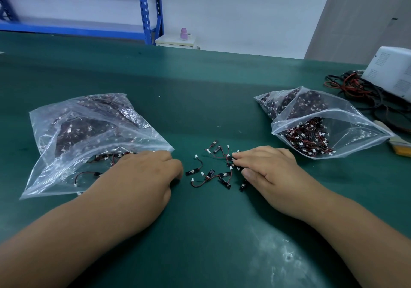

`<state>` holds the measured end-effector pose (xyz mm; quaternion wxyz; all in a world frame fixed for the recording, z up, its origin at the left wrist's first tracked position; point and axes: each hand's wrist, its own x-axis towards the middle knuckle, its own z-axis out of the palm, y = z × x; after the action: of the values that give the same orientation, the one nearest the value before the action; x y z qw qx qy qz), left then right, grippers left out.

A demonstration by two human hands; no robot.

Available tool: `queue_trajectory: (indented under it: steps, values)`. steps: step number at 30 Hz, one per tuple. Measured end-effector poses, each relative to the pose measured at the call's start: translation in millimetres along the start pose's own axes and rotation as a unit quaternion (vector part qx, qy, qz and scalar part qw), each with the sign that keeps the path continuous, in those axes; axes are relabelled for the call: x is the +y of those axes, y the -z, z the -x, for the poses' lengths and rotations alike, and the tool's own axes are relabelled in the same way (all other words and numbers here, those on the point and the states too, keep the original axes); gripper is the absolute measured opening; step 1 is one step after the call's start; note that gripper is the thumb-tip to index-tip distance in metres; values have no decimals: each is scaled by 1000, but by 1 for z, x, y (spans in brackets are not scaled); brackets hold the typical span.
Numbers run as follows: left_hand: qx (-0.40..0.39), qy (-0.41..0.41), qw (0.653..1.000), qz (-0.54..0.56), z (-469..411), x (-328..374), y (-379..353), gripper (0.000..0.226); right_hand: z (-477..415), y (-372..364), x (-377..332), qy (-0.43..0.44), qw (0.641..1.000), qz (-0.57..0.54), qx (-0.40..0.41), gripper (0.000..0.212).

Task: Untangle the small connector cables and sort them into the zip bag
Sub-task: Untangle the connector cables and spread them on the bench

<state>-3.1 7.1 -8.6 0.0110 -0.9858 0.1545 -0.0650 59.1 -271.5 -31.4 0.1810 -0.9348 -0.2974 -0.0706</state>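
Cables (210,173): small red-and-black wired connectors, loose on green table mat (200,87), between the hands.
Left hand (142,176): at mouth of clear plastic zip bag (66,120), fingers curled under; grasp cannot be told.
Right hand (266,172): flat, fingertips touching cables.

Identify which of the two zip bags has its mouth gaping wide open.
The right bag, near the white device: its mouth arches open; the left bag lies flatter.

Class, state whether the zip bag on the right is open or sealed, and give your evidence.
Open. The right zip bag has its rims standing apart, and the cables inside show directly through the gaping mouth.
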Motion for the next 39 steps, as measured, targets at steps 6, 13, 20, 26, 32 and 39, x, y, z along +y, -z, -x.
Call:
queue_trajectory:
  steps: [6, 13, 20, 26, 32, 39]
  values:
    - [4, -1, 1000, 4, 0, 0, 0, 21, 1, 3, 3, -30, 997, -57, 43, 43]
    - [9, -2, 1000, 9, 0, 1, 0, 22, 4, 2, 3, -81, 985, -139, 66, 67]
    - [7, -3, 1000, 8, 1, 0, 0, 22, 4, 1, 4, -73, 985, -140, 73, 65]
    - [10, -4, 1000, 1, 0, 0, 1, 22, 5, 0, 6, -81, 982, -143, 91, 60]
    - [12, -5, 1000, 4, 0, 0, 0, 20, 5, -1, 5, -68, 983, -142, 90, 62]
    - [15, 0, 1000, 2, 1, 1, 1, 19, 6, -1, 6, -64, 982, -144, 99, 60]
